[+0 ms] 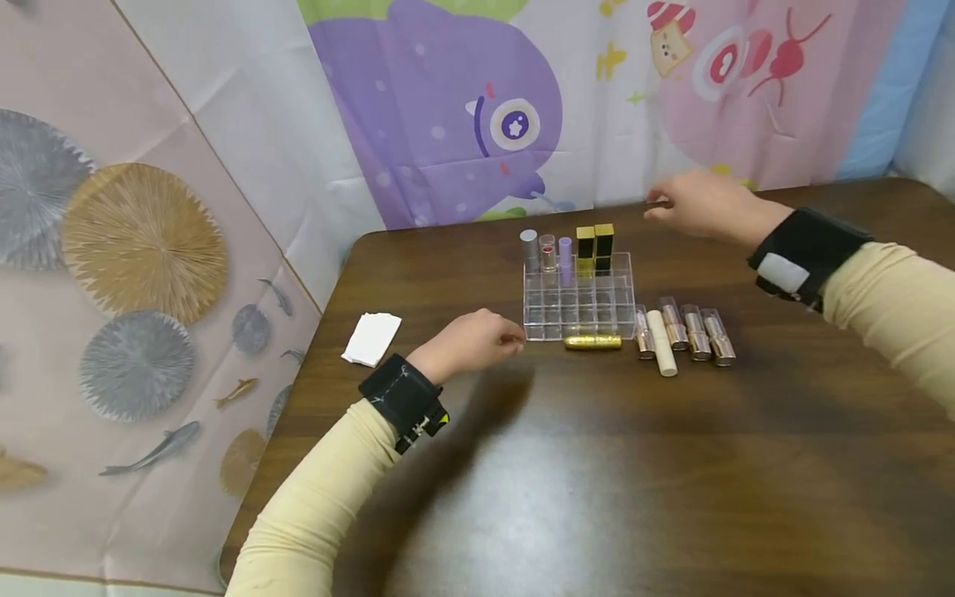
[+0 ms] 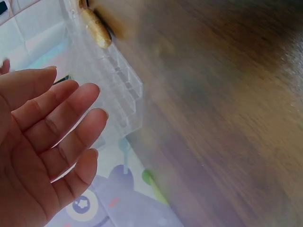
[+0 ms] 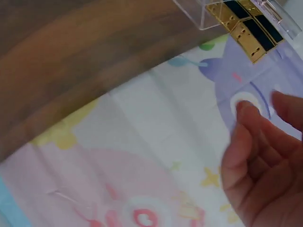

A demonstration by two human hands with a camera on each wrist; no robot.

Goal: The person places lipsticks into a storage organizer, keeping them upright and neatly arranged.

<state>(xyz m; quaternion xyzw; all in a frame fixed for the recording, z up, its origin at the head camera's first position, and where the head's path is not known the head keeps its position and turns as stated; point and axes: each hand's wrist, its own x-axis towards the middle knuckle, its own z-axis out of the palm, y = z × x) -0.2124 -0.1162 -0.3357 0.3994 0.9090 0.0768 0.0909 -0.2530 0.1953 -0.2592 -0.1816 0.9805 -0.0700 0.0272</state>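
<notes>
A clear divided lipstick organizer (image 1: 578,303) stands on the table. Its back row holds a silver tube (image 1: 530,249), a clear-capped lipstick (image 1: 548,253), a purple tube (image 1: 565,259) and two black-and-gold lipsticks (image 1: 594,245). My left hand (image 1: 477,342) is beside the organizer's front left corner, fingers loosely bent and holding nothing. Raised past the organizer's back right corner, my right hand (image 1: 705,203) has relaxed, slightly curled fingers with nothing between them. A shiny gold tube (image 1: 593,342) lies along the organizer's front edge.
Right of the organizer lie a cream tube (image 1: 661,342) and several rose-gold lipsticks with clear caps (image 1: 697,332). White cards or tissues (image 1: 371,338) rest at the table's left. A cartoon-printed cloth (image 1: 448,108) hangs behind the brown wooden table (image 1: 597,481).
</notes>
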